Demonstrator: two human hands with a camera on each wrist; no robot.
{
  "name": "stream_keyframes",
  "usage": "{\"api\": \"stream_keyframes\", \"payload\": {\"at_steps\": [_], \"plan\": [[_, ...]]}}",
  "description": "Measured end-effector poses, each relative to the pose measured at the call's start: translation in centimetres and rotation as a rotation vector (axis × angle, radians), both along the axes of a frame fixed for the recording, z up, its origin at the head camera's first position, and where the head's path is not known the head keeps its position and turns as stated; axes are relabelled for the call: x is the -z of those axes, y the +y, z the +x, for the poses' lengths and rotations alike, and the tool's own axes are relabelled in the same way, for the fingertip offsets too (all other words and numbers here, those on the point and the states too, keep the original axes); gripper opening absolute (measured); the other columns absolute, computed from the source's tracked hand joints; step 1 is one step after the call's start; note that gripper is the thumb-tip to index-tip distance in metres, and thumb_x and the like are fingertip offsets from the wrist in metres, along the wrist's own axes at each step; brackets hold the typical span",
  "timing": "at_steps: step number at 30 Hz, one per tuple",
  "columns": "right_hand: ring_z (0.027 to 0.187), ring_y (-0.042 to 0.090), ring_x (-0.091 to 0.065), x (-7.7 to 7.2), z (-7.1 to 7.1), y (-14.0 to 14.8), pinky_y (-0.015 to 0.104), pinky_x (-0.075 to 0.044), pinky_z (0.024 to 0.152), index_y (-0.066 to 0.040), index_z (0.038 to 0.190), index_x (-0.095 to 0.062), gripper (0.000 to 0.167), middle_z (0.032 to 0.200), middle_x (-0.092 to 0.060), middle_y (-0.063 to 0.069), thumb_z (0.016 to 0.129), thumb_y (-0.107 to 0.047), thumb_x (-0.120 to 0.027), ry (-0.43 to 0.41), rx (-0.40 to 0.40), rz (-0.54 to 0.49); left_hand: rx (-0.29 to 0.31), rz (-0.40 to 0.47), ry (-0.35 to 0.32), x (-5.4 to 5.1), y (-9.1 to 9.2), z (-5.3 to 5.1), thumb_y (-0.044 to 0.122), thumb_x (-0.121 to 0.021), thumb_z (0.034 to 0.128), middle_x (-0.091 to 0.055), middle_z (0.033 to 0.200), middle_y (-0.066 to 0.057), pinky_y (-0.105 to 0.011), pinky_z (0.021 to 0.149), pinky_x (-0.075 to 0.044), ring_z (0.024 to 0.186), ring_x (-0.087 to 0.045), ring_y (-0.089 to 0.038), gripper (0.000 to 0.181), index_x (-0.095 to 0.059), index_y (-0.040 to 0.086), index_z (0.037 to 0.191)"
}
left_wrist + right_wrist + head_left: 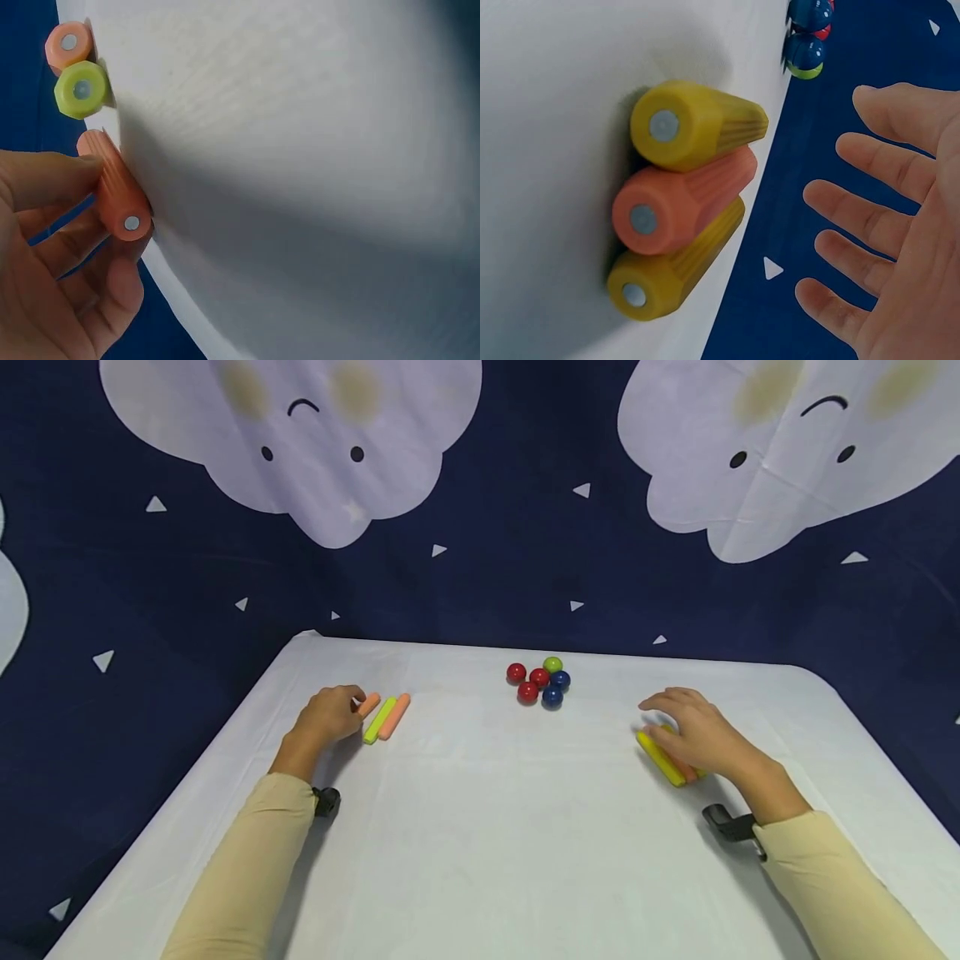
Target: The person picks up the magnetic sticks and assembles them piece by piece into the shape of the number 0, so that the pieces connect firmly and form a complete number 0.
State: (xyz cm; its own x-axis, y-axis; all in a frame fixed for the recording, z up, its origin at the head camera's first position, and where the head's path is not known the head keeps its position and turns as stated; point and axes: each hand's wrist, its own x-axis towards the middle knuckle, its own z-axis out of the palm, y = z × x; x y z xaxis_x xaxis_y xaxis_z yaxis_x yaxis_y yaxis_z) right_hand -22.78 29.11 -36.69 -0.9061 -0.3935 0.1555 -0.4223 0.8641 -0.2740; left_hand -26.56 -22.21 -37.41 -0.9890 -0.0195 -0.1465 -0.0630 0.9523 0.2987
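My left hand (330, 717) holds an orange stick (368, 705) between thumb and fingers at the table's left; the left wrist view shows the thumb on the stick (120, 187). Just right of it lie a yellow-green stick (380, 721) and another orange stick (394, 717), side by side. On the right, my right hand (697, 732) hovers with spread fingers over three sticks lying together. In the right wrist view these are a yellow stick (679, 127), an orange stick (667, 210) and a second yellow stick (656, 285), untouched by the fingers.
Near the back middle of the white table (480, 827) sit several glossy balls: red (528, 693), blue (552, 697) and one green (552, 665). A dark blue cloth (510, 585) with clouds and triangles hangs behind the table.
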Motion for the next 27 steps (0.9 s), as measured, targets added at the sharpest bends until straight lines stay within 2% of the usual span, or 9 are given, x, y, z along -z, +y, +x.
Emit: {"api": "stream_keyframes", "payload": {"at_steps": [6, 14, 18, 22, 27], "plan": [[0.132, 0.05, -0.04, -0.1, 0.0, -0.2, 0.072, -0.031, 0.104, -0.002, 0.124, -0.064, 0.034, 0.133, -0.058, 0.028, 0.092, -0.016, -0.063, -0.001, 0.0, 0.0, 0.0, -0.03, 0.012, 0.0, -0.1, 0.0, 0.014, -0.057, 0.0941, -0.067, 0.118, -0.021, -0.046, 0.082, -0.051, 0.097, -0.061, -0.031, 0.039, -0.06, 0.004, 0.131], [0.132, 0.051, -0.04, -0.4, 0.1, -0.1, 0.07, -0.03, 0.106, -0.001, 0.123, -0.064, 0.034, 0.133, -0.058, 0.028, 0.092, -0.013, -0.064, -0.002, 0.001, -0.023, 0.023, -0.03, 0.057, -0.2, -0.8, 0.1, 0.016, -0.058, 0.0955, -0.067, 0.115, -0.02, -0.046, 0.083, -0.05, 0.097, -0.059, -0.031, 0.036, -0.062, 0.004, 0.129], [0.132, 0.051, -0.04, -0.2, 0.0, -0.2, 0.071, -0.029, 0.106, -0.002, 0.124, -0.064, 0.034, 0.134, -0.058, 0.028, 0.093, -0.014, -0.064, -0.017, -0.001, -0.027, 0.104, 0.009, 0.141, -0.7, -0.4, 0.3, 0.013, -0.058, 0.0931, -0.068, 0.114, -0.019, -0.046, 0.083, -0.05, 0.098, -0.061, -0.031, 0.035, -0.064, 0.004, 0.126], [0.134, 0.05, -0.038, -0.1, -0.1, -0.4, 0.071, -0.029, 0.107, -0.002, 0.126, -0.063, 0.035, 0.136, -0.055, 0.028, 0.094, -0.017, -0.063, -0.049, 0.007, -0.023, 0.218, 0.057, 0.227, -1.6, 1.1, 0.5, 0.011, -0.061, 0.0915, -0.071, 0.109, -0.016, -0.042, 0.077, -0.051, 0.092, -0.062, -0.029, 0.031, -0.067, 0.005, 0.121], [0.135, 0.05, -0.037, -0.2, 0.0, -0.6, 0.071, -0.028, 0.107, -0.002, 0.127, -0.062, 0.036, 0.138, -0.054, 0.029, 0.094, -0.018, -0.062, -0.057, 0.012, -0.013, 0.31, 0.094, 0.248, -2.7, 4.0, 1.0, 0.011, -0.065, 0.0906, -0.071, 0.107, -0.012, -0.041, 0.079, -0.052, 0.089, -0.063, -0.025, 0.031, -0.067, 0.007, 0.121]]}}
